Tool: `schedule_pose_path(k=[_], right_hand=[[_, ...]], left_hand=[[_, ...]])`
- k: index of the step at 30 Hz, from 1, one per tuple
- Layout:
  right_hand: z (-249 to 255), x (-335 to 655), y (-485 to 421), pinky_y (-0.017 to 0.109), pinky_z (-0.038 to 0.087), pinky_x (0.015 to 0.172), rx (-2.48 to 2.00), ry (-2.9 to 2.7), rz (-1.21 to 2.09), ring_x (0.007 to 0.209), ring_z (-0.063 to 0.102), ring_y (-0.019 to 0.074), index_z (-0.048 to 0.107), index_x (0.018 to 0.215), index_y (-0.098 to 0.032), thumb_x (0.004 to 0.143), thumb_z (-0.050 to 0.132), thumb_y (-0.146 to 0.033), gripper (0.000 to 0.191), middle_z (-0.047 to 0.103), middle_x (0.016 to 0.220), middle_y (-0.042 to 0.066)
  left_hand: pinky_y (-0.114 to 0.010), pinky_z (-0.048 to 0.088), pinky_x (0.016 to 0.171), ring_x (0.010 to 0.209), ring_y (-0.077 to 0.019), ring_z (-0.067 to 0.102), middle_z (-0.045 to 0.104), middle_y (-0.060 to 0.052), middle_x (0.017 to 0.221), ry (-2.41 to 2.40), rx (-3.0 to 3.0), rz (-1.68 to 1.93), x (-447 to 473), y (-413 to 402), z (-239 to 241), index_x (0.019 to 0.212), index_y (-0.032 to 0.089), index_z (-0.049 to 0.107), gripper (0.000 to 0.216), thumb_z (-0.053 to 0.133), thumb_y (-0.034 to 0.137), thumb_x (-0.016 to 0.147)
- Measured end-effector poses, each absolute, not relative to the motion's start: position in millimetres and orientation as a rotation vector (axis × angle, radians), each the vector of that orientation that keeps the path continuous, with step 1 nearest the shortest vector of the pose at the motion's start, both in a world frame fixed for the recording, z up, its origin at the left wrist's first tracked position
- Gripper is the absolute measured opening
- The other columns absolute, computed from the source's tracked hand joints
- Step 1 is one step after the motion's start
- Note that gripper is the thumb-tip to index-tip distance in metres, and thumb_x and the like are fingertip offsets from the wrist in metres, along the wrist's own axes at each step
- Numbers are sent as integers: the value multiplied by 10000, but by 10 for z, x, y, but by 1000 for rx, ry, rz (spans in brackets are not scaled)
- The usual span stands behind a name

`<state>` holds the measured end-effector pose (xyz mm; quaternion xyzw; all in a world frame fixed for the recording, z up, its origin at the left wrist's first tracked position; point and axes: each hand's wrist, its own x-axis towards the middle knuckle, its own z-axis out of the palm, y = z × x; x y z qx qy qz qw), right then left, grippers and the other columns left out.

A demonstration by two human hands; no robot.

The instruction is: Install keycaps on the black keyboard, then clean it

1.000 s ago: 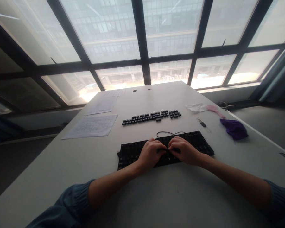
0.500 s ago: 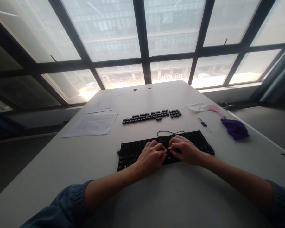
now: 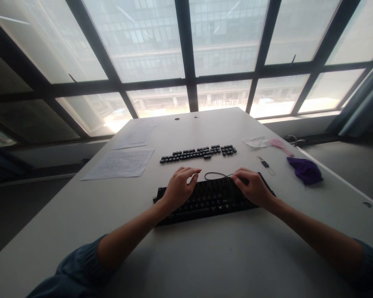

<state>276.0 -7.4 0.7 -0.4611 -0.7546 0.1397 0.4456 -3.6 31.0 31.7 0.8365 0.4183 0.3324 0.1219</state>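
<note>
A black computer keyboard (image 3: 211, 203) lies on the white table in front of me, with keys in its lower rows and a darker stretch in the upper part. Over its left side is my left hand (image 3: 180, 186), fingers stretched forward and thumb apart, with nothing in it. My right hand (image 3: 251, 185) hovers at the upper right of the keyboard, its fingertips pinched together by the back edge; whatever is between them is too small to make out. Behind the keyboard loops its thin black cable (image 3: 214, 174). Farther back, loose black keycaps (image 3: 199, 153) stand in rows.
Written paper sheets (image 3: 119, 163) lie at the left. On the right are a black-handled keycap puller (image 3: 265, 164) with wire ends, a purple cloth (image 3: 306, 170), a pink brush (image 3: 279, 145) and a crumpled white tissue (image 3: 255, 142). Large windows stand behind the table (image 3: 217, 128).
My hands have moved apart and toward the keyboard's back edge. The left has gone up and left and its fingers have opened; the right has shifted to the right, still pinched.
</note>
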Motion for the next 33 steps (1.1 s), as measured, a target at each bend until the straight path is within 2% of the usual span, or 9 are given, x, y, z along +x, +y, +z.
schedule_pose_path(k=[4, 10, 16, 22, 29, 33], right_hand=[[71, 2862, -1, 353, 523, 783, -1222, -1891, 277, 820, 653, 215, 704, 848, -205, 951, 566, -256, 180, 710, 866, 60], [159, 2918, 449, 332, 520, 762, -1366, -1947, 194, 795, 657, 205, 745, 960, -194, 883, 649, -240, 131, 730, 912, 57], [118, 2625, 1159, 321, 489, 868, -1487, -2161, 78, 916, 670, 221, 761, 977, -191, 877, 667, -184, 138, 741, 983, 72], [-7, 2319, 1570, 319, 461, 899, -1508, -2378, -28, 1057, 621, 260, 775, 979, -178, 915, 649, -189, 142, 708, 1046, 124], [-140, 2245, 1706, 338, 428, 892, -1456, -2464, -10, 1066, 579, 275, 783, 921, -165, 939, 590, -178, 194, 698, 1041, 142], [-149, 2277, 1710, 334, 418, 884, -1442, -2458, 8, 1035, 591, 268, 778, 898, -160, 930, 601, -172, 181, 708, 1008, 139]], left_hand=[[-367, 520, 896, 891, -201, 668, 759, -42, 1068, 1307, 2421, 852, -148, 538, 306, 1106, 210, 744, 243, 610, 272, 913], [-330, 533, 849, 831, -199, 688, 779, -41, 1015, 1376, 2433, 752, -98, 1022, 338, 1038, 214, 778, 215, 691, 303, 863], [-330, 522, 873, 948, -233, 683, 766, -59, 1037, 1484, 2547, 661, 238, 1500, 239, 1016, 235, 797, 179, 708, 267, 865], [-360, 493, 908, 1056, -276, 604, 730, -113, 1039, 1522, 2645, 580, 483, 1719, 37, 1041, 204, 800, 201, 672, 257, 895], [-389, 484, 899, 1043, -293, 586, 712, -132, 1015, 1523, 2667, 497, 598, 1779, -115, 850, 181, 808, 183, 640, 241, 890], [-373, 491, 893, 1024, -286, 614, 747, -103, 923, 1511, 2625, 512, 625, 1768, -141, 855, 213, 808, 179, 639, 261, 888]])
